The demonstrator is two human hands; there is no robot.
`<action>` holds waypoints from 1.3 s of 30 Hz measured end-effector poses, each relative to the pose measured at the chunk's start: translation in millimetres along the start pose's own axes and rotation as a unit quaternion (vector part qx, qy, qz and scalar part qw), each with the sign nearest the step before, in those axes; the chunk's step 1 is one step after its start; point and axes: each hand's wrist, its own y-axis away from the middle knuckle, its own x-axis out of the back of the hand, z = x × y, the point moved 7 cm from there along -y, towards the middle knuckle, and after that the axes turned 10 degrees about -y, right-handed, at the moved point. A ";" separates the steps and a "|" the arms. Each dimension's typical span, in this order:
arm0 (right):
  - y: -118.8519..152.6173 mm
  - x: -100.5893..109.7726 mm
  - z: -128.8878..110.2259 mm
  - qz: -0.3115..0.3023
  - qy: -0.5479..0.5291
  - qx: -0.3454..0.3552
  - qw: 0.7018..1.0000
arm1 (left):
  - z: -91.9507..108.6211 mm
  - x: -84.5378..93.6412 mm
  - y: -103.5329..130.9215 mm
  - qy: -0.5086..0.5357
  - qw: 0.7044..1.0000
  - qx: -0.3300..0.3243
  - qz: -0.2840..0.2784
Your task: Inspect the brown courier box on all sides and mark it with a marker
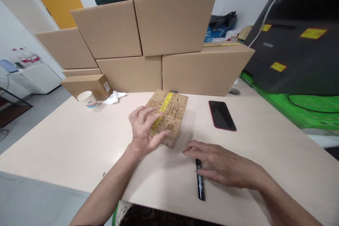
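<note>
Two hands (141,130). One taped box (173,107). From box: one phone (221,115), three o'clock; one marker (200,184), five; one cup (88,100), nine; one tissue (114,97), ten.

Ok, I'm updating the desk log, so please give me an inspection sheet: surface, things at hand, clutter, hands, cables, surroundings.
Surface: pale table, small dark mark near the front edge.
Things at hand: small cardboard box with yellow tape; black marker lying nearer the person.
Clutter: paper cup, crumpled tissue, phone.
Left hand: over the small cardboard box's near part, fingers spread; contact unclear.
Right hand: over the black marker's far end, fingers parted; contact unclear.
Cables: pale cable by the dark "brother" unit; dark cable on the green surface at right.
Surroundings: large cardboard boxes stacked along the table's far side; yellow door at upper left.
</note>
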 end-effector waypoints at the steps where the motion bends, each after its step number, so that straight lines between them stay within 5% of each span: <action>1: 3.1 -2.4 3.6 -0.026 0.021 -0.024 0.999 | 11.1 -7.6 3.4 -0.030 0.998 -0.035 -0.040; 6: 4.1 -12.1 8.0 -0.088 0.098 -0.061 0.989 | 37.2 -37.9 18.3 -0.111 0.971 -0.129 -0.168; 14: -6.5 -20.2 9.7 -0.057 0.164 -0.015 0.985 | 26.5 -31.1 10.1 0.003 0.950 -0.173 -0.260; 22: 4.9 33.9 0.1 0.079 -0.017 -0.018 0.997 | 18.9 -20.3 5.1 0.080 0.914 -0.191 -0.349; 26: 19.5 75.2 3.8 0.299 -0.222 0.077 0.925 | 15.3 -10.5 0.6 0.112 0.899 -0.181 -0.384; 31: 29.2 90.8 31.2 0.469 -0.335 0.124 0.807 | 5.6 0.5 -2.4 0.162 0.885 -0.147 -0.411; 34: 29.3 90.5 40.1 0.515 -0.349 0.112 0.775 | -1.6 1.7 -3.6 0.214 0.875 -0.107 -0.420; 39: 20.5 82.8 45.7 0.512 -0.358 0.062 0.779 | -13.5 -6.5 -6.4 0.265 0.867 -0.043 -0.419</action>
